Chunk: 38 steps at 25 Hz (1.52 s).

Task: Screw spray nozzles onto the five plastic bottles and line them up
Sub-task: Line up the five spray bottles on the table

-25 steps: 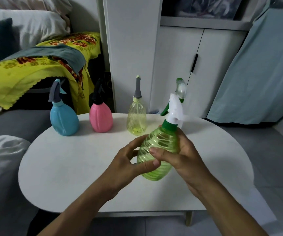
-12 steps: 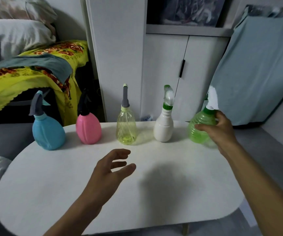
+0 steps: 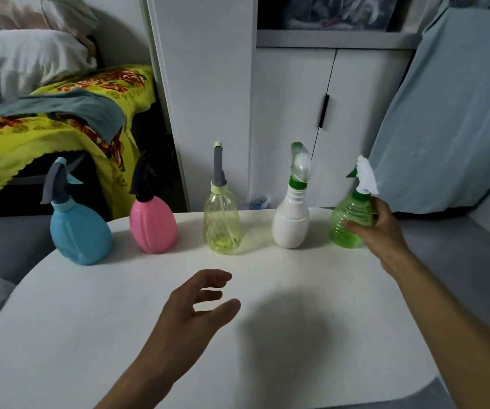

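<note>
The ribbed green bottle [image 3: 351, 224] is being gripped by the right hand [image 3: 381, 231], fingers clamped round its body, at the right end of the far row on the white table [image 3: 267, 364], just beside the white bottle [image 3: 291, 225]. The left hand [image 3: 193, 317] is being held over the near table, fingers apart and empty. If the grip is being released carelessly, the green bottle could be tipped, likely against the white bottle or off the table's right edge.
</note>
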Motion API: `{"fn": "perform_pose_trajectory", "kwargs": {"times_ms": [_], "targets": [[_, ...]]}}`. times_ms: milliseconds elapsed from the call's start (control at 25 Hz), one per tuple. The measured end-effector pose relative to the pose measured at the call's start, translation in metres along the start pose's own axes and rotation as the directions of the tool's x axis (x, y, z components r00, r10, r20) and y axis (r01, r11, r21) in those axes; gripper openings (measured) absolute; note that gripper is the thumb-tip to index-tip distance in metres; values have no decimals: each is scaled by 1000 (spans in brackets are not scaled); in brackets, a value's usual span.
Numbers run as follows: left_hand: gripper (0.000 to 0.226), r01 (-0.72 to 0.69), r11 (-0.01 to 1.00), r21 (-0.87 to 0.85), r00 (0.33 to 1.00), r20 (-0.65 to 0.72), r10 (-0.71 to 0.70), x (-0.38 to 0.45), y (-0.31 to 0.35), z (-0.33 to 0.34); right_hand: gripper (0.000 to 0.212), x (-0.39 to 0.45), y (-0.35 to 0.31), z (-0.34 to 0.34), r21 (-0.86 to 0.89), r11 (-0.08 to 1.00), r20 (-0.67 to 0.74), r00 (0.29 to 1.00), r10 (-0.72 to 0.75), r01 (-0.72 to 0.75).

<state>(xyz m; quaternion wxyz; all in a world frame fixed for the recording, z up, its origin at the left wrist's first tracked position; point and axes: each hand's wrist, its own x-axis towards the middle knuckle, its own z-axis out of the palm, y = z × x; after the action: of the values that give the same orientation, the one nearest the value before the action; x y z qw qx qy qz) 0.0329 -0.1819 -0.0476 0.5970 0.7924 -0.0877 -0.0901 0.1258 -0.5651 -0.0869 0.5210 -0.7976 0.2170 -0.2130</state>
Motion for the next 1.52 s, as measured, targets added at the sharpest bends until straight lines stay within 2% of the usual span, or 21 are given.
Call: {"fn": "perform_pose_trajectory", "kwargs": {"times_ms": [80, 120, 160, 200, 240, 280, 320, 360, 440, 480, 560, 640, 760, 880, 1000, 1080, 1160, 1280, 1360, 1440, 1520], "targets": [[31, -13, 999, 31, 998, -53, 15, 4, 3, -4, 104, -12, -6, -9, -73, 994, 45, 995, 87, -84], [33, -26, 998, 52, 992, -122, 32, 8, 4, -11, 101, -21, -13, -17, -142, 983, 17, 993, 116, -113], [34, -38, 998, 52, 974, -220, 48, 15, 4, -24, 85, -32, -24, -24, -233, 967, -84, 993, 83, -101], [36, -54, 998, 16, 939, -340, 56, 24, 4, -41, 62, -44, -37, -30, -316, 948, -232, 972, -29, -47], [37, -74, 996, -45, 881, -471, 44, 33, 2, -61, 43, -61, -53, -30, -370, 928, -371, 909, -191, 43], [39, -96, 989, -111, 803, -595, 11, 43, -1, -82, 27, -82, -70, -24, -371, 912, -446, 828, -341, 177], [43, -116, 981, -158, 718, -695, -27, 53, -7, -104, 14, -106, -90, -9, -328, 885, -441, 775, -453, 331], [48, -117, 978, -173, 647, -761, -57, 62, -15, -122, 8, -130, -106, 13, -279, 843, -369, 760, -535, 459], [65, -1, 991, -132, 569, -815, -108, 77, -36, -149, 12, -177, -127, 73, -129, 791, -115, 783, -611, 598], [75, 84, 992, -96, 553, -824, -126, 82, -47, -157, 18, -197, -132, 106, -53, 801, 39, 802, -596, 597], [93, 191, 981, 37, 575, -814, -81, 88, -68, -167, 46, -220, -136, 168, 14, 868, 315, 821, -475, 497], [106, 197, 969, 152, 625, -781, -4, 96, -87, -177, 74, -221, -134, 222, 6, 941, 454, 837, -305, 340], [115, 147, 977, 156, 658, -753, 22, 108, -103, -193, 102, -204, -135, 275, 1, 977, 387, 901, -198, 214], [118, 81, 988, 131, 674, -738, 43, 119, -112, -205, 120, -182, -132, 309, -36, 982, 333, 929, -162, 184], [112, -4, 995, 100, 738, -671, 70, 126, -114, -206, 123, -167, -130, 328, -49, 981, 344, 925, -160, 187], [91, -49, 995, 86, 769, -632, 93, 126, -114, -204, 111, -162, -128, 332, -56, 978, 324, 930, -174, 202], [81, -57, 994, 91, 774, -624, 102, 126, -112, -203, 102, -159, -127, 333, -55, 976, 314, 931, -184, 211], [81, -60, 996, 73, 788, -608, 92, 125, -110, -203, 97, -155, -123, 329, -69, 979, 330, 931, -159, 191], [82, -56, 997, 57, 804, -590, 79, 124, -109, -204, 102, -153, -122, 326, -83, 980, 354, 925, -141, 181], [83, -47, 998, 44, 816, -575, 64, 124, -110, -204, 119, -153, -127, 326, -84, 979, 374, 916, -144, 188], [83, -28, 999, 45, 818, -574, 49, 124, -111, -206, 127, -152, -138, 332, -115, 963, 359, 914, -189, 245]]}}
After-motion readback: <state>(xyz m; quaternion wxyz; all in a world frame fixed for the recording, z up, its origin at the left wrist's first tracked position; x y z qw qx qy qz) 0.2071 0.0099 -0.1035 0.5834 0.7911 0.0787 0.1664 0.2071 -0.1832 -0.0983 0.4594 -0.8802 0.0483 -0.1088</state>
